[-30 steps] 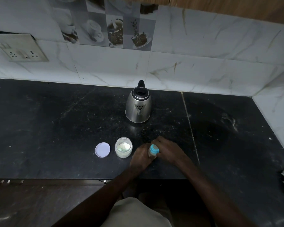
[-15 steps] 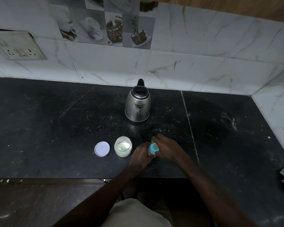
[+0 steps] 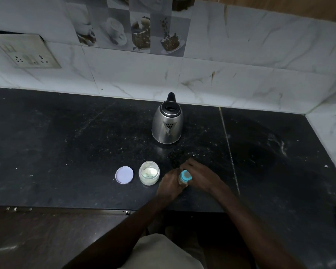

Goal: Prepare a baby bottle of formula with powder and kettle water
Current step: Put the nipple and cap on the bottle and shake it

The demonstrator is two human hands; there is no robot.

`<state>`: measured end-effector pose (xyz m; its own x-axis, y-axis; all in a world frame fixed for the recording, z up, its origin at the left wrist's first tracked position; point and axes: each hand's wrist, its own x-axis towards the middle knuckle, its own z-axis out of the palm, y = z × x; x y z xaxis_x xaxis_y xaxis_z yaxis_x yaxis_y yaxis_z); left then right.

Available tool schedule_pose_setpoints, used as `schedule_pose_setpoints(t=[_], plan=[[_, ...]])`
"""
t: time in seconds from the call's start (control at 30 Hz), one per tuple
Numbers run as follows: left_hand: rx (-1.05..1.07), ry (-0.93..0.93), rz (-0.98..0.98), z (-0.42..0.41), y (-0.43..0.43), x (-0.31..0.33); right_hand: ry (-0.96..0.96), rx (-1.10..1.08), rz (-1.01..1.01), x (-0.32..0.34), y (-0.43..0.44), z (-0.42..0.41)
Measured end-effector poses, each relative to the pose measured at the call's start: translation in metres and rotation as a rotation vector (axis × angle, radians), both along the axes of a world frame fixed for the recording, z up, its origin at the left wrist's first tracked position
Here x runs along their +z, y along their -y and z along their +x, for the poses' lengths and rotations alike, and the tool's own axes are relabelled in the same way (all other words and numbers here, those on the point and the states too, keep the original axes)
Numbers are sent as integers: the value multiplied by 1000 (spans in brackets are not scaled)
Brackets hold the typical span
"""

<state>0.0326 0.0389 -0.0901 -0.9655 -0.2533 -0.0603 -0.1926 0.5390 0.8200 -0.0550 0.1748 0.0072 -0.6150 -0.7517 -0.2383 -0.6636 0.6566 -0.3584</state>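
Clear baby bottle [image 3: 185, 177] w/ blue collar, upright nr front of black counter [image 3: 66, 152]; left hand [image 3: 170, 185] wraps body, right hand [image 3: 202, 177] curls round collar; glass powder jar [image 3: 149, 175] open, lilac lid [image 3: 124, 175] beside; steel kettle [image 3: 167, 123] behind; contents unclear, pour prob. pending.

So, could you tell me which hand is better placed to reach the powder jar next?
Probably left: the left hand grips the bottle just beside the jar, while the right hand holds its other side.
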Motion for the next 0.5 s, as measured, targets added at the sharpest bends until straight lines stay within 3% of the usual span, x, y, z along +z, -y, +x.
schedule_pose_setpoints(t=[0.1, 0.27, 0.4, 0.5], plan=[[20, 3, 11, 0, -1, -1, 13, 5, -11, 1, -3, 1], [22, -4, 16, 2, -2, 3, -57, -167, 200, 9, 3, 6], [24, 2, 6, 1, -1, 5, 32, -65, 81, 9, 3, 9], [18, 7, 7, 2, 0, 5, -75, -178, 206, 13, 10, 12]])
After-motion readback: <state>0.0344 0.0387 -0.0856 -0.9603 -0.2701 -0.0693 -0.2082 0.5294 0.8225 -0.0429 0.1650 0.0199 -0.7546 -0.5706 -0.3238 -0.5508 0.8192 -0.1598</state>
